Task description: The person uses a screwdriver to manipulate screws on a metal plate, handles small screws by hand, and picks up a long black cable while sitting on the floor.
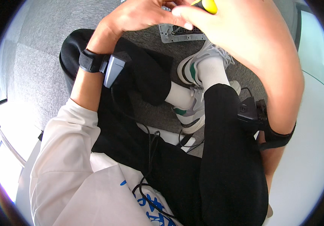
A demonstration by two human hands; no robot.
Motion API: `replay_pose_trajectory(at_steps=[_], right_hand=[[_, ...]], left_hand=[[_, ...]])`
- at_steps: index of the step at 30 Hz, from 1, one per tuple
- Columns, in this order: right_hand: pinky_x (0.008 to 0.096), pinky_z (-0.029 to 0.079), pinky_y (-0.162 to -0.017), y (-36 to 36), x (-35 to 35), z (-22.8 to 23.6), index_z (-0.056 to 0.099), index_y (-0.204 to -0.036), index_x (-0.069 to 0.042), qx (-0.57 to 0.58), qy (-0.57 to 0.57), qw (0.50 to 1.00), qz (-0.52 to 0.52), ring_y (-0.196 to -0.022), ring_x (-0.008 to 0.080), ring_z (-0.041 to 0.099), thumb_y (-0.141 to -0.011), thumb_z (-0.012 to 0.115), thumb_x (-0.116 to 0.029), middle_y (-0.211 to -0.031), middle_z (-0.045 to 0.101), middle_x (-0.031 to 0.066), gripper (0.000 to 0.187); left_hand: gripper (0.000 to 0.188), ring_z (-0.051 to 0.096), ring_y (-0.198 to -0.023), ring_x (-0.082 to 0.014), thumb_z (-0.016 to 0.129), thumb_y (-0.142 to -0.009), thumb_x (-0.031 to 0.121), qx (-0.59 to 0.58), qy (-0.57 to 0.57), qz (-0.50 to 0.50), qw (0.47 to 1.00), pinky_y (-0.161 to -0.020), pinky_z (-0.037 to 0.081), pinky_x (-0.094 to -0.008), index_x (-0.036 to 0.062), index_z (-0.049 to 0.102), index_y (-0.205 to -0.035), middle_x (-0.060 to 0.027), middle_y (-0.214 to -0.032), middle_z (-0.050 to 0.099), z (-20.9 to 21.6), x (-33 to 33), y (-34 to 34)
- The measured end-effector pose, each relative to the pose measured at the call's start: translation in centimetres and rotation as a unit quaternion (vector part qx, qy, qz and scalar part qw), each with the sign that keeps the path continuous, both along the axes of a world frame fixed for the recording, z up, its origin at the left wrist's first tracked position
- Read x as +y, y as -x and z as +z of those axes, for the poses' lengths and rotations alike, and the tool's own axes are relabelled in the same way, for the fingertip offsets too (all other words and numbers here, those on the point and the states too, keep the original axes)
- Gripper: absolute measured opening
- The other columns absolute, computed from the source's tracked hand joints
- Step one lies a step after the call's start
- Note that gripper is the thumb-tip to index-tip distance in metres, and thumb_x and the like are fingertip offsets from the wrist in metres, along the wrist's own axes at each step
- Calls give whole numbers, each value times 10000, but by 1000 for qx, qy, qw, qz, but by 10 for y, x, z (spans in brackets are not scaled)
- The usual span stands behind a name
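Observation:
At the top of the head view my right hand [235, 28] is closed round a screwdriver [209, 5] with a yellow and black handle; its shaft is hidden by the hand. My left hand [139, 16] has its fingers curled in against the right fingertips, and what they pinch is hidden. Just beyond and below both hands, a grey plastic frame [184, 38] with a dark perforated panel and holes along its edge lies on the carpet. Only its near part shows; the hands and the upper picture edge cover the rest.
My crossed legs in black trousers [229, 150] and grey-white sneakers [192, 69] lie close below the frame. Each arm wears a strapped device, one grey [114, 70] and one black [248, 110]. Black cables [150, 150] run across my lap. A white surface [305, 158] stands at the right.

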State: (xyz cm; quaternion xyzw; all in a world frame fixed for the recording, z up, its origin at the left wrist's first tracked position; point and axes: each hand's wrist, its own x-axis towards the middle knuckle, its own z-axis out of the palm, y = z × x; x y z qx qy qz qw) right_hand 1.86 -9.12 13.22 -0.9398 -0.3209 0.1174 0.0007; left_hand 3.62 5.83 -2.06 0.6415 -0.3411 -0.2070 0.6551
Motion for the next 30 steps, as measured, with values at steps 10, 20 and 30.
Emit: replay_pose_trajectory(at_steps=[10, 20, 30], right_hand=[[376, 578, -643, 9, -39, 16, 735, -839, 38, -62, -47, 997, 6, -675, 312, 722, -910, 708, -286, -741, 705, 192, 333], [356, 585, -660, 6, -49, -7, 744, -804, 44, -159, -103, 981, 51, -671, 312, 716, -876, 750, -348, -758, 709, 190, 398], [352, 574, -642, 15, -43, 24, 724, -787, 57, -34, -90, 995, -26, -670, 316, 702, -877, 733, -282, -751, 685, 213, 351]], left_hand=[[467, 608, -1163, -171, 803, -904, 70, 23, -22, 24, 999, -1020, 490, -330, 12, 632, -1335, -52, -1274, 649, 23, -5, 10], [522, 614, -1146, -151, 836, -869, 53, 9, -27, 9, 1000, -1012, 494, -328, -2, 609, -1335, -39, -1216, 674, -3, 5, -3], [519, 599, -1227, -217, 822, -871, 28, 71, -14, -52, 996, -1015, 532, -335, 13, 634, -1354, -55, -1392, 572, 3, -7, 1]])
